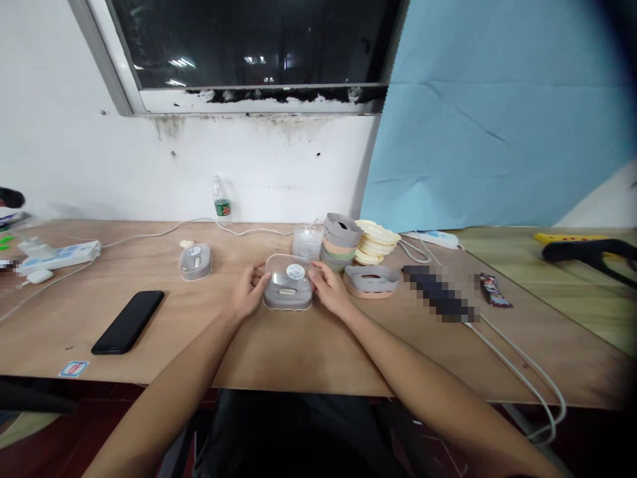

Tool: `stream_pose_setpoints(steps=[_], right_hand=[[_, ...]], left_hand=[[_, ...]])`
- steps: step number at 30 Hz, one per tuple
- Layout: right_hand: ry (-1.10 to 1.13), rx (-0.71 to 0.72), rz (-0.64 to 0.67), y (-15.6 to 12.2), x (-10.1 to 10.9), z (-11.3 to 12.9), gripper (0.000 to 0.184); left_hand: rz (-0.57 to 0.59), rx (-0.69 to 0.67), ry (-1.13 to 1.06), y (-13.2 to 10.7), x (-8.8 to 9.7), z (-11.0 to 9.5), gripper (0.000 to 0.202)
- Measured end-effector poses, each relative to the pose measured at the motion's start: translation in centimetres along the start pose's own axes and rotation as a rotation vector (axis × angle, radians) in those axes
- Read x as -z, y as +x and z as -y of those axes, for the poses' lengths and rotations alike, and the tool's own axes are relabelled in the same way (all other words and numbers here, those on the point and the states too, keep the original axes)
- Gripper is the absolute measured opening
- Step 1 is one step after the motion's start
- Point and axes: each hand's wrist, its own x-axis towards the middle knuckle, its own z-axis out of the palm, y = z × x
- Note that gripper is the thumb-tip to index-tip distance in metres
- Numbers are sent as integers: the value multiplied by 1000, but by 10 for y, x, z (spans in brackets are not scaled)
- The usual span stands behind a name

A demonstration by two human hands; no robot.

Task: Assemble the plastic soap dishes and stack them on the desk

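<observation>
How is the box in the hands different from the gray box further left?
The gray box in the hands is held between the left hand and right hand; the left gray box stands untouched. The held one sits mid-table and looks wider; the other sits farther left. Both have clear lids with round white stickers.

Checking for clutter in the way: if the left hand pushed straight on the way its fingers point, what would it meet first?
The lidded box, which the left hand touches at its left side. Past it stands a clear cup, though depth there is hard to judge.
</observation>
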Motion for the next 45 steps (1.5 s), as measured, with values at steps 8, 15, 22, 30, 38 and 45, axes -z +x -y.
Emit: stream_pose_setpoints(steps=[8,15,22,30,38,45], right_hand=[[33,-67,56,8,-10,-20,38],[22,-95,7,10,-7,-21,39],[-177,-67,-17,10,-4,-23,39],[-301,-16,54,8,4,-18,43],[-371,3,77,10,4,-20,42],[-362,17,115,11,4,-21,43]], left_hand=[[44,121,191,-1,2,0,59],[148,93,346,0,6,-2,61],[271,96,423,0,7,-1,58],[310,101,471,-2,9,-2,65],[314,90,482,0,9,-6,64],[320,65,461,2,11,-7,57]])
